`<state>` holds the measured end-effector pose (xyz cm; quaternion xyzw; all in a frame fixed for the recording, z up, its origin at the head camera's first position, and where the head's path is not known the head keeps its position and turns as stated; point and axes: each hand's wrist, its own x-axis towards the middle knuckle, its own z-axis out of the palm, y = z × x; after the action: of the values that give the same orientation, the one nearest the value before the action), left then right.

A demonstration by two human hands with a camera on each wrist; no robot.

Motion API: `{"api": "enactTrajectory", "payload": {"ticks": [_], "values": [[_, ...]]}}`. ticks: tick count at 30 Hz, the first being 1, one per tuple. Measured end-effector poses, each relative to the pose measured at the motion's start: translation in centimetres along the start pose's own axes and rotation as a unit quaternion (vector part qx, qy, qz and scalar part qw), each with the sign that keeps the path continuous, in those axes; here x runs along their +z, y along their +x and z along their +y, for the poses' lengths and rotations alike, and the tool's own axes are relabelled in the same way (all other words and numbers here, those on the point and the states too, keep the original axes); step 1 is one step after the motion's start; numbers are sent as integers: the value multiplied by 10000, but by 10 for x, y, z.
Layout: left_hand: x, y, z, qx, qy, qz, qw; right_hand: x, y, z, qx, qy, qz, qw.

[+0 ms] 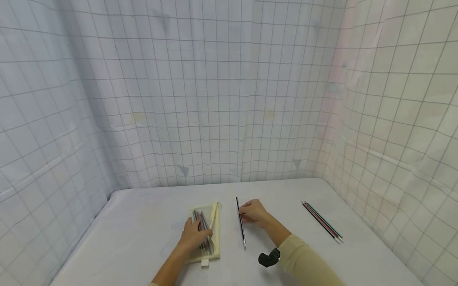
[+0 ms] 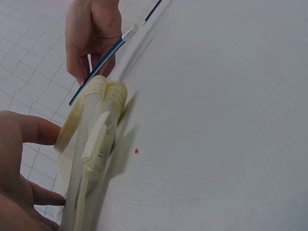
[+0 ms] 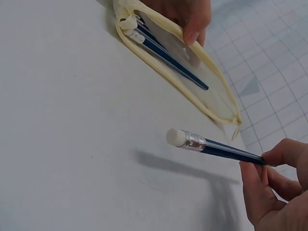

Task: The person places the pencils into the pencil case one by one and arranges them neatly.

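A pale yellow mesh zip pouch (image 1: 217, 226) lies on the table with several pencils inside; two dark blue ones (image 3: 175, 62) show through its open mouth in the right wrist view. My left hand (image 1: 193, 235) grips the pouch from its left side, the thumb at the edge of the mouth, which gapes. To the right of the pouch, my right hand (image 1: 253, 211) pinches a dark pencil (image 3: 224, 151) between thumb and fingers, about midway along. Its white eraser end points toward me, and it casts a shadow on the table.
Several pencils (image 1: 322, 220), dark, red and green, lie side by side at the right of the white table (image 1: 143, 222). A black wrist device (image 1: 269, 258) sits by my right sleeve. Grid-patterned curtains (image 1: 222, 99) close in the back and both sides.
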<state>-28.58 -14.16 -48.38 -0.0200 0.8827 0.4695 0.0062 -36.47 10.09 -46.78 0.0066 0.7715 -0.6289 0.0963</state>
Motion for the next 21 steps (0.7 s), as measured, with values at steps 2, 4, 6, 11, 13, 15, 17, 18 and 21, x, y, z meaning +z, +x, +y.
{"api": "enactTrajectory", "payload": {"ticks": [2,4,6,11,13,15,17,18,21], "values": [[-1,0,1,5,40,-21,10000,9,1,-1,-26,-56,-17,10000],[-1,1,2,-17,72,-48,10000,17,1,-3,-18,-150,-59,9999],[-2,1,3,-44,115,-55,9999,25,1,-5,11,-207,-90,9997],[-2,3,6,-90,115,-88,9999,40,2,-10,29,-351,-206,9992],[-3,4,6,-77,114,-110,9998,46,4,-11,10,-479,-258,9985],[-4,5,6,-53,140,-118,9998,51,5,-13,12,-603,-338,9976],[-4,5,6,-72,167,-123,9998,57,5,-15,36,-662,-402,9970],[-4,5,6,-98,177,-126,9997,60,5,-16,53,-692,-409,9967],[-3,5,5,-115,179,-126,9997,68,7,-17,83,-680,-462,9966]]}}
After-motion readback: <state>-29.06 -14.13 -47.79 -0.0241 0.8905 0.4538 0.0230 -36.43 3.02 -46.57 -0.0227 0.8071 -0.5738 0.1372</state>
